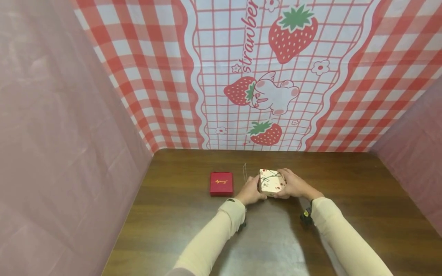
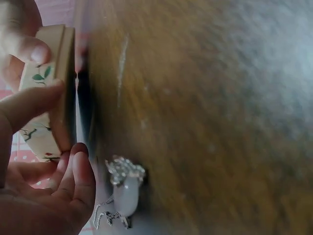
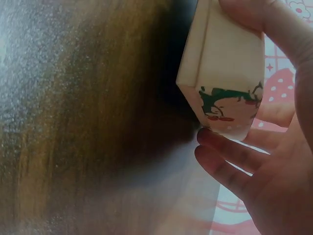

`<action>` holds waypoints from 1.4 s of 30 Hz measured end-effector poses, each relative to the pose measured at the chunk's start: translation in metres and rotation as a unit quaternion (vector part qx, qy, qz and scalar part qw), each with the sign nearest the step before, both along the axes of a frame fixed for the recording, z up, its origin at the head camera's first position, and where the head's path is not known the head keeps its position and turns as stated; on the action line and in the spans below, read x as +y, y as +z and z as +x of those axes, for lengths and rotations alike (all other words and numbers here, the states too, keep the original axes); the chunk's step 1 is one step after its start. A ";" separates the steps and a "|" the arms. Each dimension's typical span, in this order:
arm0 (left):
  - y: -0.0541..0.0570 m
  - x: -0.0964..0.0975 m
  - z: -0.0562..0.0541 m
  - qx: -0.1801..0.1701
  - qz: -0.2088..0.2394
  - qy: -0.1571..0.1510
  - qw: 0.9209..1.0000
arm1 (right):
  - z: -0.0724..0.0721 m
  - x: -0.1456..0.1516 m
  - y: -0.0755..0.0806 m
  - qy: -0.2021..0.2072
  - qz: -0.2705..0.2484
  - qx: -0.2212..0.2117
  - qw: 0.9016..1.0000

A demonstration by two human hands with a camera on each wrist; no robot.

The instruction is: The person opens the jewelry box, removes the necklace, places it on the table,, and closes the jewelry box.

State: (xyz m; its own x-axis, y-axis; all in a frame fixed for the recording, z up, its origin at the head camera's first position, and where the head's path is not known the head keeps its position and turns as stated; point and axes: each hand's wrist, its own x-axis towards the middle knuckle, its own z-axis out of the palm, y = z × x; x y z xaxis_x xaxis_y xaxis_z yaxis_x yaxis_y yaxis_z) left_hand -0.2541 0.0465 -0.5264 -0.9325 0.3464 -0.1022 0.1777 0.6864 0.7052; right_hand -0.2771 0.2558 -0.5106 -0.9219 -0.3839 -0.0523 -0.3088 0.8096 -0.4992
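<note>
A cream jewelry box [image 1: 271, 181] printed with branches and red blossoms is between both hands in the head view. My left hand [image 1: 251, 190] grips its left side, thumb on the near face and fingers at the edge. The right hand [image 1: 294, 184] holds the opposite side, with its thumb [image 3: 244, 12] on the box wall. A seam runs round the box [image 2: 56, 112] near its base; it looks closed. On the table beside the left fingers lies a silver necklace with a pale oval pendant [image 2: 126, 193]. Its thin chain [image 1: 244, 172] shows in the head view.
A small red box [image 1: 221, 184] with gold lettering lies left of the hands on the brown wooden table [image 1: 179, 222]. Behind the table hangs a red-and-white strawberry cloth [image 1: 221, 76]. Pink curtains [image 1: 69, 153] flank both sides.
</note>
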 end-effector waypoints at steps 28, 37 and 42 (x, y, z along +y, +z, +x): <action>-0.005 -0.019 -0.005 -0.079 0.147 -0.037 0.985 | 0.019 -0.006 0.023 0.016 -0.018 0.032 0.999; -0.001 -0.021 -0.006 -0.063 0.172 -0.044 0.982 | 0.023 -0.010 0.025 0.015 -0.018 0.016 1.000; 0.002 -0.023 -0.005 -0.062 0.174 -0.046 0.982 | 0.022 -0.013 0.031 0.025 0.000 0.010 1.000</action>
State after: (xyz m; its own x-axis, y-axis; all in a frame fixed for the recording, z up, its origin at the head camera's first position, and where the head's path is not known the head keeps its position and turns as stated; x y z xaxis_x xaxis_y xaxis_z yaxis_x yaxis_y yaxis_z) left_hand -0.2594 0.0237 -0.5246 -0.8831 0.4633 -0.0735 0.1259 0.3850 0.9143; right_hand -0.2552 0.2425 -0.4794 -0.9020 -0.4304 -0.0346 -0.3595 0.7930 -0.4918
